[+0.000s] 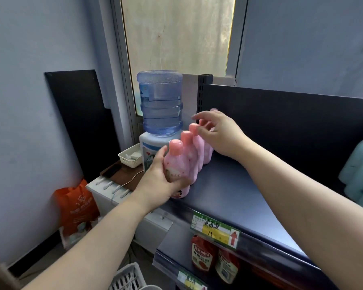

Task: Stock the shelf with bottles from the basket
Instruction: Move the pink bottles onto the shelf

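Several pink bottles with pink caps stand in a row on the left end of the dark top shelf (pixel 228 185). My left hand (pixel 157 181) is wrapped around the front pink bottle (pixel 176 164), which stands at the shelf's front edge. My right hand (pixel 220 135) hovers with fingers spread over the caps of the rear pink bottles (pixel 199 147), fingertips touching or just above them. A corner of the white basket (pixel 128 277) shows at the bottom, near the floor.
Pale blue bottles (pixel 360 174) stand at the shelf's right end. Red sauce pouches (pixel 203 256) sit on the lower shelf under a price tag (pixel 216 229). A water dispenser (pixel 159 114), a small white tray (pixel 130 156) and an orange bag (pixel 76 208) are to the left.
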The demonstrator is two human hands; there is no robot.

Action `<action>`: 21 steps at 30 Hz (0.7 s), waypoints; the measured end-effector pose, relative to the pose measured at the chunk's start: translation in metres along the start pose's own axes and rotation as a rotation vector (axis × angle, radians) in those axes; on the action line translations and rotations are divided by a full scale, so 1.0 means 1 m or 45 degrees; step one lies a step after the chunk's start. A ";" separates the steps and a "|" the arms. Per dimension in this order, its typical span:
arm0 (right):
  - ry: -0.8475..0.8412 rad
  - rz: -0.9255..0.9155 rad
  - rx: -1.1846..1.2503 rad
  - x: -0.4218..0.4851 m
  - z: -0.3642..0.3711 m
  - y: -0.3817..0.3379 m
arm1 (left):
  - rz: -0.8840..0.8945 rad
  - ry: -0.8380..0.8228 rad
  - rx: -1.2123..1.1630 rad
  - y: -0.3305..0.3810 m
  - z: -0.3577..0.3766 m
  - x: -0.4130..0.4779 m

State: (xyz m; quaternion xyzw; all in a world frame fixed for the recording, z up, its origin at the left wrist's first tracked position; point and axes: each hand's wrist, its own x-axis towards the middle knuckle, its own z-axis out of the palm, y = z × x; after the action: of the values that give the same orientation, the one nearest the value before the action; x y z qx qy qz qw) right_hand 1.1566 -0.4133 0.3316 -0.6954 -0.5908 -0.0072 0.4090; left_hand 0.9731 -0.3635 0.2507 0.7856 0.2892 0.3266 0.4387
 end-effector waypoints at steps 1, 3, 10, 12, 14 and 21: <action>-0.044 -0.061 0.014 -0.004 0.004 -0.006 | -0.012 0.019 0.000 -0.004 0.002 0.000; -0.129 -0.170 -0.054 -0.010 0.011 -0.012 | -0.027 0.044 -0.011 -0.009 0.004 0.002; -0.128 -0.220 -0.167 -0.010 0.018 -0.012 | -0.075 -0.017 -0.001 -0.005 0.004 0.007; -0.128 -0.207 -0.179 -0.010 0.018 -0.013 | -0.078 -0.045 -0.009 -0.004 0.003 0.008; -0.139 -0.183 -0.191 -0.012 0.018 -0.015 | -0.078 -0.087 -0.024 -0.004 0.001 0.008; 0.044 -0.098 -0.185 -0.027 0.014 -0.033 | -0.171 -0.194 -0.044 -0.004 -0.014 -0.001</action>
State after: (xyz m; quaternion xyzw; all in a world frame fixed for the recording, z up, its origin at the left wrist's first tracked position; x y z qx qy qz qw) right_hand 1.1147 -0.4283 0.3280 -0.6998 -0.6080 -0.0778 0.3668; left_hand 0.9607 -0.3555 0.2526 0.7793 0.3016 0.2407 0.4937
